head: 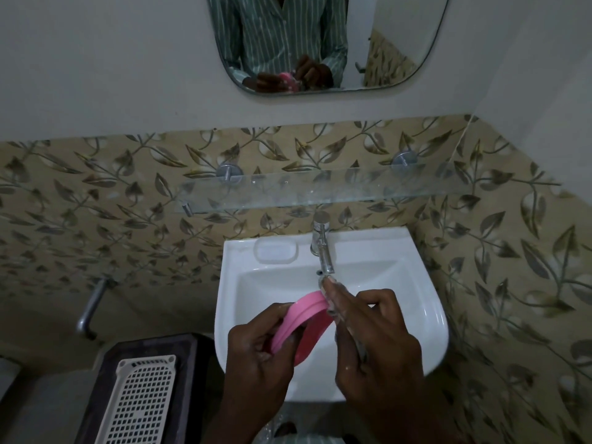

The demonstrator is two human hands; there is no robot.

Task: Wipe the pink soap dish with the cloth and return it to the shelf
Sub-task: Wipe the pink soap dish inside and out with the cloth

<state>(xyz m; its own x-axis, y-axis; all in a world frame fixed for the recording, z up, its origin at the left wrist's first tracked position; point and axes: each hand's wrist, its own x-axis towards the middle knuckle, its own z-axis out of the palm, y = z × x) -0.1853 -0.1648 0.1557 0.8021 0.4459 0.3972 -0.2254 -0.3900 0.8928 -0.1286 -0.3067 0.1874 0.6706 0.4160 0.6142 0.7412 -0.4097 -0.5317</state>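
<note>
The pink soap dish [304, 318] is held tilted on its edge over the white basin [426, 302]. My left hand [259, 357] grips its lower left end. My right hand [374, 341] touches its upper right rim with extended fingers, just under the tap spout. A thin clear film seems to lie along those fingers; whether it is a cloth I cannot tell. The glass shelf [320, 190] hangs on the wall above the basin with nothing on it.
A chrome tap [322, 245] stands at the basin's back. A mirror [320, 43] above reflects the hands and the dish. A white perforated basket [141, 402] lies on a dark stand at lower left, with a wall pipe [91, 306] beside it.
</note>
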